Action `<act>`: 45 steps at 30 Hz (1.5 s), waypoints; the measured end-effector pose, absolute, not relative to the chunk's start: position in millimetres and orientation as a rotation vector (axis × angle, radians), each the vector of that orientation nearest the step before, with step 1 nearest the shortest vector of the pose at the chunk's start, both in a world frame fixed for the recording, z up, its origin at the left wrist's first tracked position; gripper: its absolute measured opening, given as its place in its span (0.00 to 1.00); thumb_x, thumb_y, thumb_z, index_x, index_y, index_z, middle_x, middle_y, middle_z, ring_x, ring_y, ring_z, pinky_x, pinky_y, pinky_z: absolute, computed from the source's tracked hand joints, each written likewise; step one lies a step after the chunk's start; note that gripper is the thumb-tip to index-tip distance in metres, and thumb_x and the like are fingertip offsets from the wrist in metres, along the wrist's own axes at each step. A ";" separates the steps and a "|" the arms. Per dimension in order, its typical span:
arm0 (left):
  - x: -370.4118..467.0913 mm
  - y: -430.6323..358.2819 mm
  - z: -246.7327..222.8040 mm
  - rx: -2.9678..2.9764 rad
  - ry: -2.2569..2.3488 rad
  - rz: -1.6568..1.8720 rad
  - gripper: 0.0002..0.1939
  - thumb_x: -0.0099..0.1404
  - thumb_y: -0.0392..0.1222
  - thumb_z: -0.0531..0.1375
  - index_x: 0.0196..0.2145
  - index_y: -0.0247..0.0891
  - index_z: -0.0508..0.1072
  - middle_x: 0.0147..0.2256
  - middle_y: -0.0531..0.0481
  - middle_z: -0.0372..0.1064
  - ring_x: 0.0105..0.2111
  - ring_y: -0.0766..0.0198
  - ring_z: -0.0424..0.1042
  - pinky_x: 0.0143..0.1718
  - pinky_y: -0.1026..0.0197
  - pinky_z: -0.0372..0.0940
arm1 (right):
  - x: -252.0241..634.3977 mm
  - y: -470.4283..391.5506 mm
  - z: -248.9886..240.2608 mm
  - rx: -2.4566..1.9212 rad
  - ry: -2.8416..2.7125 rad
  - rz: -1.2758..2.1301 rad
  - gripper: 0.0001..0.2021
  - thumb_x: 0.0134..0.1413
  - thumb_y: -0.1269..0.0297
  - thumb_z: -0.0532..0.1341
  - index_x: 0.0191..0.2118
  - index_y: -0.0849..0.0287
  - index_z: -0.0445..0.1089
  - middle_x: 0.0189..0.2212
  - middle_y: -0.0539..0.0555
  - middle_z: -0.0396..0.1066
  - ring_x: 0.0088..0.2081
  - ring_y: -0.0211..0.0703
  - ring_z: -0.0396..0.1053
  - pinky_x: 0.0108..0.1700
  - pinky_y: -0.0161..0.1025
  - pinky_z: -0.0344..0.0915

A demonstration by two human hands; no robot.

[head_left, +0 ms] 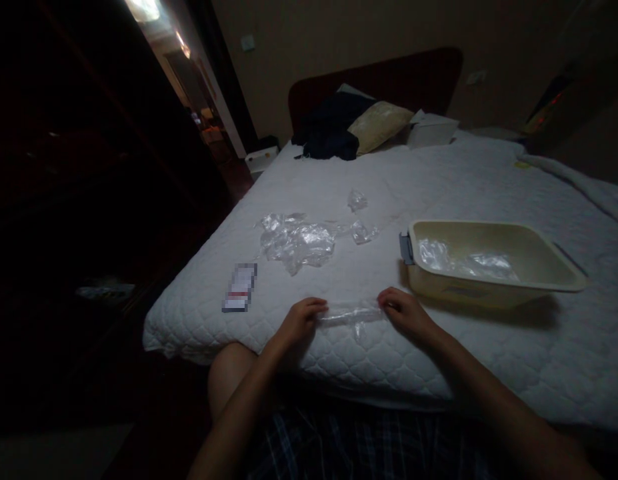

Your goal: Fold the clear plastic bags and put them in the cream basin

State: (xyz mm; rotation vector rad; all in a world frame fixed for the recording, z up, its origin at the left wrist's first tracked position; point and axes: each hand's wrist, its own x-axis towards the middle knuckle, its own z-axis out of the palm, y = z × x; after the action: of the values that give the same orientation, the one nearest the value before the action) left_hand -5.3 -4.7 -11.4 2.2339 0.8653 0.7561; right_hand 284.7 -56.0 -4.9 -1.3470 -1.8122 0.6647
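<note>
A strip of clear plastic film (353,315) stretches between my two hands, just above the white quilted bed near its front edge. My left hand (305,317) pinches its left end, and my right hand (403,311) pinches the right end. Beyond my hands lies a crumpled pile of clear plastic (301,243), with two smaller clear pieces (363,232) (357,200) to its right. On the right, a cream plastic bin (479,287) with grey handles holds several flat clear plastic pieces (489,264).
A phone-like object (240,288), blurred out, lies on the bed (283,333) at the left. Dark cloth (333,127), a beige pillow (381,125) and a white box (431,130) sit by the headboard (423,77). A doorway opens at the upper left.
</note>
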 end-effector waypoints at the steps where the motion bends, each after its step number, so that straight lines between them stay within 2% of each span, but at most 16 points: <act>1: -7.8 -7.5 -10.8 2.286 0.871 0.732 0.21 0.52 0.26 0.53 0.41 0.42 0.71 0.46 0.46 0.66 0.47 0.59 0.64 0.49 0.53 0.58 | 284.4 -57.9 -5.2 -1.356 -1.846 0.640 0.09 0.42 0.75 0.52 0.26 0.58 0.68 0.32 0.54 0.66 0.35 0.42 0.64 0.39 0.38 0.60; 5: -13.7 -20.2 -9.0 2.507 0.837 0.608 0.16 0.58 0.32 0.55 0.44 0.44 0.68 0.49 0.45 0.65 0.52 0.57 0.61 0.51 0.49 0.56 | 283.6 -63.6 -7.0 -1.402 -1.906 0.633 0.12 0.41 0.78 0.52 0.28 0.57 0.70 0.35 0.55 0.68 0.40 0.44 0.63 0.45 0.42 0.59; 12: -11.0 -31.0 -14.4 2.810 0.834 0.481 0.17 0.60 0.31 0.53 0.48 0.40 0.64 0.51 0.40 0.62 0.53 0.54 0.58 0.50 0.48 0.58 | 260.8 -63.0 22.8 -1.485 -1.682 0.616 0.10 0.44 0.73 0.54 0.34 0.58 0.69 0.34 0.55 0.67 0.37 0.44 0.64 0.44 0.44 0.60; 14: -7.8 -31.7 -16.9 2.858 0.838 0.482 0.17 0.61 0.31 0.52 0.47 0.39 0.64 0.52 0.40 0.61 0.54 0.54 0.58 0.49 0.48 0.59 | 242.0 -61.4 32.1 -1.415 -1.571 0.884 0.09 0.44 0.70 0.56 0.35 0.57 0.68 0.33 0.54 0.68 0.35 0.43 0.66 0.40 0.42 0.63; 16: -4.5 -32.5 -19.2 2.908 0.816 0.492 0.16 0.61 0.30 0.51 0.48 0.38 0.63 0.53 0.39 0.59 0.55 0.54 0.56 0.50 0.48 0.58 | 221.9 -59.1 35.2 -1.277 -1.366 1.352 0.10 0.46 0.66 0.57 0.38 0.57 0.67 0.33 0.54 0.69 0.33 0.42 0.68 0.36 0.41 0.66; 18: -2.0 -33.5 -21.2 2.948 0.775 0.494 0.17 0.61 0.29 0.50 0.49 0.36 0.62 0.54 0.39 0.57 0.56 0.54 0.53 0.51 0.49 0.57 | 206.4 -56.3 31.7 -1.132 -1.072 1.748 0.12 0.46 0.65 0.58 0.40 0.59 0.65 0.35 0.56 0.70 0.36 0.42 0.69 0.37 0.40 0.67; 21: -1.9 -34.5 -23.8 2.985 0.737 0.480 0.19 0.61 0.28 0.50 0.50 0.34 0.60 0.53 0.37 0.59 0.56 0.55 0.53 0.51 0.50 0.58 | 200.9 -52.4 19.0 -1.094 -0.716 1.909 0.11 0.44 0.69 0.61 0.37 0.60 0.65 0.36 0.58 0.71 0.38 0.40 0.70 0.42 0.39 0.67; 25: -6.3 -35.3 -25.2 2.965 0.745 0.494 0.20 0.62 0.29 0.50 0.52 0.35 0.59 0.53 0.38 0.58 0.56 0.57 0.53 0.52 0.51 0.58 | 221.7 -49.8 6.8 -1.127 -0.590 1.834 0.07 0.45 0.70 0.60 0.34 0.60 0.65 0.35 0.58 0.71 0.38 0.40 0.70 0.43 0.38 0.67; 30: -8.7 -35.2 -29.3 2.876 0.761 0.508 0.20 0.63 0.30 0.49 0.52 0.38 0.58 0.54 0.41 0.58 0.56 0.58 0.53 0.53 0.50 0.56 | 250.2 -45.6 6.0 -1.306 -0.642 1.622 0.06 0.44 0.70 0.59 0.33 0.60 0.66 0.32 0.57 0.72 0.35 0.41 0.71 0.38 0.37 0.69; 34: -9.4 -33.4 -37.1 2.828 0.789 0.533 0.16 0.63 0.31 0.48 0.48 0.38 0.62 0.53 0.41 0.59 0.56 0.57 0.55 0.53 0.49 0.55 | 265.0 -45.0 4.0 -1.492 -0.841 1.357 0.05 0.44 0.67 0.58 0.31 0.59 0.64 0.23 0.52 0.69 0.25 0.39 0.69 0.26 0.35 0.67; 38: -10.5 -34.0 -39.5 2.717 0.776 0.622 0.15 0.63 0.32 0.48 0.46 0.39 0.65 0.52 0.40 0.61 0.54 0.56 0.58 0.51 0.48 0.57 | 270.5 -53.6 2.3 -1.717 -1.225 1.012 0.08 0.44 0.60 0.59 0.27 0.57 0.61 0.13 0.46 0.63 0.15 0.36 0.62 0.16 0.32 0.56; 41: -10.2 -36.1 -37.4 2.586 0.832 0.715 0.15 0.63 0.34 0.50 0.47 0.41 0.65 0.49 0.40 0.63 0.53 0.54 0.59 0.50 0.47 0.56 | 264.1 -58.6 1.2 -1.719 -1.331 1.061 0.10 0.46 0.56 0.57 0.30 0.56 0.59 0.12 0.45 0.62 0.13 0.36 0.61 0.16 0.31 0.54; 45: -7.4 -38.1 -34.9 2.565 0.858 0.782 0.15 0.62 0.35 0.51 0.46 0.44 0.66 0.44 0.42 0.66 0.50 0.54 0.61 0.49 0.48 0.57 | 251.0 -46.2 -4.2 -1.688 -1.342 1.049 0.10 0.44 0.59 0.58 0.33 0.57 0.59 0.15 0.45 0.64 0.17 0.37 0.64 0.19 0.31 0.57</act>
State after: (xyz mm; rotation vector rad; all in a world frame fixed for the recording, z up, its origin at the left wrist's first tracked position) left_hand -7.4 -38.1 -34.9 2.5654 0.8585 0.7824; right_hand 251.0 -46.2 -4.2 -1.6883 -1.3423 1.0489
